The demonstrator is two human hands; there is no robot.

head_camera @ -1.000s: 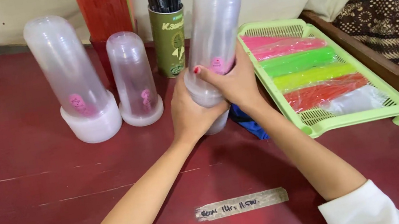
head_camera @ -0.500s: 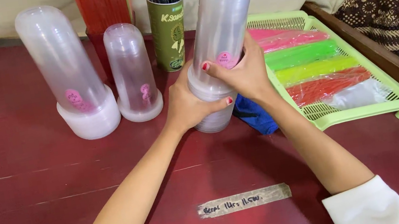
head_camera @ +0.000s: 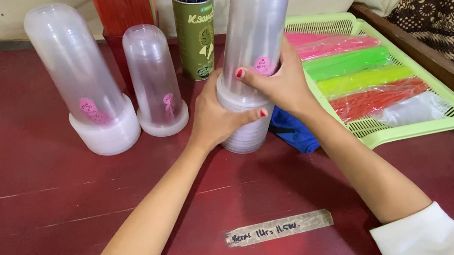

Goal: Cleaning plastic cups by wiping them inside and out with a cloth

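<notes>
A tall clear plastic container (head_camera: 256, 29) stands upside down on its white lid, tilted slightly to the right, on the red table (head_camera: 18, 214). My left hand (head_camera: 215, 114) wraps around its white lid end from the left. My right hand (head_camera: 281, 83) grips the clear body just above the lid from the right. A small pink sticker shows on the body between my hands. Both hands touch each other around the container.
Two more upside-down clear containers, a tall one (head_camera: 84, 84) and a shorter one (head_camera: 155, 81), stand at the left. A green cup of pens (head_camera: 197, 33) is behind. A green tray (head_camera: 413, 125) of coloured packs lies at the right, a blue cloth (head_camera: 295, 131) beside it. A taped label (head_camera: 279, 228) is near me.
The container has stayed between my hands while the view has shifted closer. My right hand has moved slightly up onto the clear body.
</notes>
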